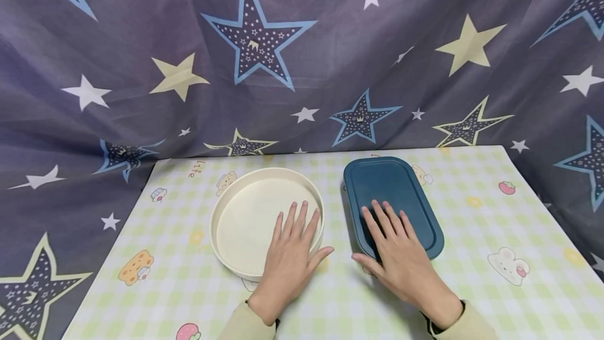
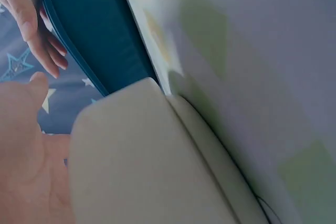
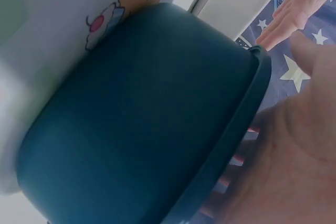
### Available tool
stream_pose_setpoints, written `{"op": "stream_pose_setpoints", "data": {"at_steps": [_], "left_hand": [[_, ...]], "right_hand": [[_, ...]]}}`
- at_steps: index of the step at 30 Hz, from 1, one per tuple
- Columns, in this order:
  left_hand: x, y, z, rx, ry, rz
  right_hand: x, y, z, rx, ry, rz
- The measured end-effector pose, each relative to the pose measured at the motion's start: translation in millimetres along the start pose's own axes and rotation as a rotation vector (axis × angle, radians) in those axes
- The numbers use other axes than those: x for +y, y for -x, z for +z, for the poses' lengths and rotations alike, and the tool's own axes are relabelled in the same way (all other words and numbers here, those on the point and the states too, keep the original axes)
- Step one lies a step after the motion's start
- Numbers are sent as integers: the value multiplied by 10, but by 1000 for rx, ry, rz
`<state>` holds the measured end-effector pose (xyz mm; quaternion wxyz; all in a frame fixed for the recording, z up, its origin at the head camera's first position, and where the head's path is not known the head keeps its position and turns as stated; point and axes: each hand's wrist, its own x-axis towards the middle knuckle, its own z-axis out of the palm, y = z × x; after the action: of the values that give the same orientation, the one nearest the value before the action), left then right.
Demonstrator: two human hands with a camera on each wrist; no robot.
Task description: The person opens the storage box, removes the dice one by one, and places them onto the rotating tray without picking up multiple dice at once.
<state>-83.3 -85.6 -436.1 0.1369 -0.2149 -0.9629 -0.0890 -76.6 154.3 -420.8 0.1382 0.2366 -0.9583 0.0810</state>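
Observation:
A round cream dish (image 1: 245, 224) with a low rim sits on the left of the table. To its right stands a blue rectangular container (image 1: 387, 182) with rounded corners and a lid on top. My left hand (image 1: 290, 256) is held over the right part of the dish, fingers straight and thumb spread out. Over the near end of the blue container is my right hand (image 1: 403, 258), its fingers straight and slightly spread. Neither hand grips anything. In the right wrist view the container's deep side wall (image 3: 131, 114) shows beneath the right hand.
A checked green and white tablecloth (image 1: 472, 287) with cartoon prints covers the table. Behind and at both sides hangs a dark curtain (image 1: 330, 67) printed with stars. The dish and the container stand a short gap apart.

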Motion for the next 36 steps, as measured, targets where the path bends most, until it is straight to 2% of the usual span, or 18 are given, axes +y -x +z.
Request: {"op": "stream_pose_setpoints", "data": {"at_steps": [9, 15, 22, 26, 36], "left_hand": [[151, -125, -6, -20, 88, -3], [217, -187, 17, -17, 153, -4], [288, -251, 51, -10, 232, -4], [365, -279, 56, -42, 277, -24], [562, -333, 52, -76, 481, -100]], "right_hand": [[34, 16, -66, -44, -34, 67], [76, 35, -105, -8, -25, 53], [126, 61, -148, -3, -12, 47], [155, 82, -164, -6, -9, 49], [198, 151, -173, -43, -38, 56]]}}
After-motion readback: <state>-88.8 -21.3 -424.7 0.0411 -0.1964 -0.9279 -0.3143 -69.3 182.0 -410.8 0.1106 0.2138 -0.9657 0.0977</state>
